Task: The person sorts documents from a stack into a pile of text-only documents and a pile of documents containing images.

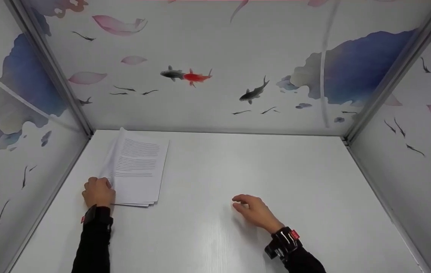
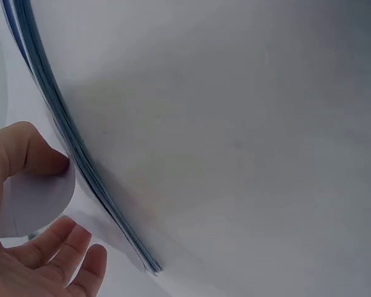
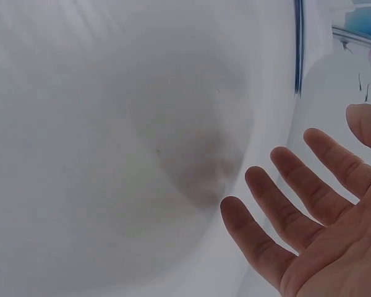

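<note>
A stack of printed paper (image 1: 139,187) lies on the left part of the white table, its top sheet covered in lines of text. My left hand (image 1: 99,192) is at the stack's lower left edge and pinches a sheet of paper (image 2: 40,198), which bends and curls against the thumb in the left wrist view. Along the left side, the paper is lifted and folded over toward the right. Away to the right, my right hand (image 1: 257,213) hovers above the table with its fingers loosely extended, touching nothing. The right wrist view shows those fingers (image 3: 284,213) spread apart.
The white table (image 1: 260,163) is enclosed by a back wall (image 1: 207,38) and two side walls printed with fish, petals and blue shapes. Metal corner posts (image 1: 54,72) join the walls. A black device with a strap (image 1: 285,242) sits on the right wrist.
</note>
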{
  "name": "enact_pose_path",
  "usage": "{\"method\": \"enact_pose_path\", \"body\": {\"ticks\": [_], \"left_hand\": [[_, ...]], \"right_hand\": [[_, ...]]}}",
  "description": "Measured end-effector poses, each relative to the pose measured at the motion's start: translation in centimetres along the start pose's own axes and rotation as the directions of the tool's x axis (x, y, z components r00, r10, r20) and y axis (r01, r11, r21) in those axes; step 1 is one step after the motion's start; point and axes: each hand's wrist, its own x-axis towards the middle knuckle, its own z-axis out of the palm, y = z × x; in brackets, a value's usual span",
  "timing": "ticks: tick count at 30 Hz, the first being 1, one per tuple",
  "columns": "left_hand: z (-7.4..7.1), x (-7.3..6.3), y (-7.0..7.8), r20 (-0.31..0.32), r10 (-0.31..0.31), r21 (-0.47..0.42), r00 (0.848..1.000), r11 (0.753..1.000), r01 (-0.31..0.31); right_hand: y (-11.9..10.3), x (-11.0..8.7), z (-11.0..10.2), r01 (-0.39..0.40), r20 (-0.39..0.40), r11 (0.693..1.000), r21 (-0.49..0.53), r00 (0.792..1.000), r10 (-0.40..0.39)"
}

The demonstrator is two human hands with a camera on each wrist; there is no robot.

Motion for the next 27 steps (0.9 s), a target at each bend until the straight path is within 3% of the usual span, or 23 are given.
{"method": "enact_pose_path", "body": {"ticks": [3,7,12,23,27], "left_hand": [[-0.1,0.1,0.2,0.022,-0.028,0.0,0.999,1.0,0.028],[-0.6,0.2,0.0,0.108,-0.071,0.001,0.992,0.997,0.071],[-1.2,0.5,-0.4,0.181,-0.064,0.008,0.981,0.998,0.064],[-0.4,1.4,0.1,0.098,-0.043,0.092,0.994,0.995,0.034],[-0.2,1.2,-0.3,0.082,-0.096,0.114,0.992,0.99,0.086]], "right_hand": [[-0.2,-0.1,-0.1,-0.002,0.005,1.0,0.009,1.0,0.002],[-0.2,-0.1,-0.1,-0.004,0.008,1.0,-0.012,1.0,0.004],[-0.1,-0.1,-0.3,0.011,0.004,1.0,-0.012,1.0,-0.011],[-0.1,-0.3,-0.4,-0.01,0.008,1.0,-0.019,1.0,0.01],[0.1,-0.4,-0.5,-0.006,0.002,1.0,-0.022,1.0,0.006]]}}
